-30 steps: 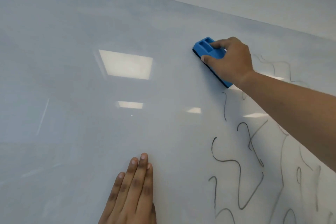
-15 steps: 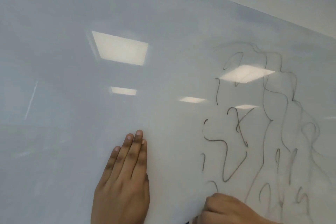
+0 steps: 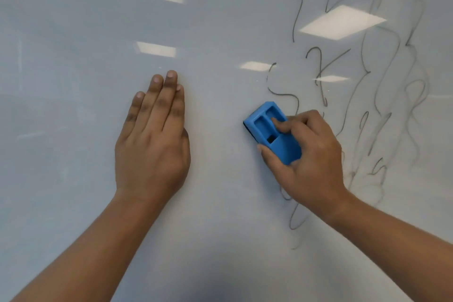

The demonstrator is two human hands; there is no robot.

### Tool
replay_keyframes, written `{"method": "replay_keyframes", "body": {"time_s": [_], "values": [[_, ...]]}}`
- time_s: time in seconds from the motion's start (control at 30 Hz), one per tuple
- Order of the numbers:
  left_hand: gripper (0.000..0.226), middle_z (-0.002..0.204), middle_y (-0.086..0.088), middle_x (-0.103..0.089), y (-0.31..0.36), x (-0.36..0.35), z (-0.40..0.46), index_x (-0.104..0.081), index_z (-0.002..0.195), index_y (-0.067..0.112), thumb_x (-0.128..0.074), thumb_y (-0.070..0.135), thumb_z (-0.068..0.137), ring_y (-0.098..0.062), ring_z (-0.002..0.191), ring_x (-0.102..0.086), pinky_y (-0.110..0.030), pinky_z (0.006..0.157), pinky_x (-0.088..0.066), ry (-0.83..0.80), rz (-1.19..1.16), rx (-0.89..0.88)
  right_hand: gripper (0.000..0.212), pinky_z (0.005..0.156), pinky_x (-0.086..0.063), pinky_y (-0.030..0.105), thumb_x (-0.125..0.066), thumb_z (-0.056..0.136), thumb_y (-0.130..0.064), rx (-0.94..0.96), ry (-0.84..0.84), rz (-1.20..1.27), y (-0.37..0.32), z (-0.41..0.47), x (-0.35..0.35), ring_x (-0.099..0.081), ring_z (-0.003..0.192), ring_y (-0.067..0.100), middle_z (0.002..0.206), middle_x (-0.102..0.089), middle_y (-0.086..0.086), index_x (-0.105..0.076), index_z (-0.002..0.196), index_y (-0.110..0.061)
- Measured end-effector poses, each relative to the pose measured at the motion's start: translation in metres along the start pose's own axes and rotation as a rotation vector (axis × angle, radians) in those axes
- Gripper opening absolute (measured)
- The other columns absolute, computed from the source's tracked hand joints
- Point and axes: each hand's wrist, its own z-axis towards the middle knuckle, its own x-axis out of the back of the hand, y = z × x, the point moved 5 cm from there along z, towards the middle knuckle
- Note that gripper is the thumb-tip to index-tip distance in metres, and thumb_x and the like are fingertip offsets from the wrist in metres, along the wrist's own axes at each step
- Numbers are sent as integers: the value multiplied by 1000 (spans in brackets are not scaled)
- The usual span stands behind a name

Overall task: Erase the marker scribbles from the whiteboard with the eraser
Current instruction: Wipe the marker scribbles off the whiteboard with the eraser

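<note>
Head view: my left hand (image 3: 153,140) lies flat and open on the whiteboard (image 3: 73,130). To its right, my right hand (image 3: 308,154) grips the eraser (image 3: 272,132), pressed on the board; scribbles (image 3: 367,81) spread above and right of it.

An office or classroom: glossy whiteboard (image 3: 73,179) reflecting square ceiling light panels (image 3: 342,21).

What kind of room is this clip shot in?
Probably an office or classroom. A large glossy whiteboard with scribbles fills the view, and it reflects rectangular ceiling light panels. The right hand holds a blue eraser.
</note>
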Motion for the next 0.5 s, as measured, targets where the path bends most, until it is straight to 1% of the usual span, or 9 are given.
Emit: {"method": "replay_keyframes", "body": {"time_s": [0.07, 0.13, 0.2, 0.27, 0.33, 0.4, 0.47, 0.5], "values": [[54, 160, -14, -34, 0, -1, -1, -39, 149, 0, -37, 7, 96, -27, 150, -28, -40, 125, -17, 14, 1, -4, 41, 76, -46, 24, -76, 77, -39, -66, 17, 46, -2, -51, -5, -52, 88, 14, 100, -52, -2, -65, 104, -11], [53, 159, -14, -35, 0, 0, 0, -40, 149, -1, -38, 6, 96, -28, 150, -29, -39, 125, -17, 29, -3, -6, 39, 77, -48, 27, -77, 77, -40, -129, 21, 88, -3, -105, -12, -55, 91, 16, 102, -52, -4, -64, 104, -16], [53, 159, -14, -35, 1, 1, 1, -39, 149, -1, -38, 6, 96, -28, 150, -28, -39, 125, -16, 35, -3, -7, 38, 80, -49, 23, -78, 76, -43, -193, -6, 114, -6, -153, -16, -58, 96, 15, 106, -54, -6, -63, 103, -21], [53, 160, -14, -34, 0, 1, 1, -39, 149, 0, -36, 7, 97, -28, 150, -27, -39, 125, -16, 28, -7, -8, 38, 85, -47, 18, -77, 76, -46, -221, -36, 110, -9, -182, -18, -59, 99, 14, 109, -57, -6, -64, 104, -22], [53, 160, -14, -33, 1, 1, 0, -38, 150, 0, -35, 7, 97, -28, 151, -26, -39, 126, -15, 23, -15, -6, 39, 86, -47, 18, -76, 77, -45, -209, -94, 90, -7, -184, -15, -58, 100, 14, 112, -59, -4, -65, 107, -22], [52, 161, -14, -33, 0, 1, 0, -38, 150, 0, -34, 8, 99, -28, 151, -26, -39, 126, -15, 32, -20, -6, 38, 89, -45, 17, -73, 79, -43, -205, -121, 57, -1, -164, -9, -57, 103, 11, 116, -60, -5, -66, 110, -21], [52, 161, -13, -33, -1, 1, -1, -38, 150, 1, -34, 8, 99, -28, 151, -26, -39, 126, -15, 43, -26, 2, 38, 94, -41, 11, -74, 80, -40, -292, -64, 64, 13, -136, -1, -54, 106, 5, 117, -56, -12, -68, 111, -21], [52, 161, -13, -33, -1, 0, -1, -38, 150, 1, -34, 8, 99, -28, 151, -26, -38, 126, -14, 45, -28, 5, 38, 95, -40, 10, -77, 79, -38, -353, -31, 83, 20, -125, 3, -53, 108, 2, 117, -53, -17, -67, 112, -22]]}}
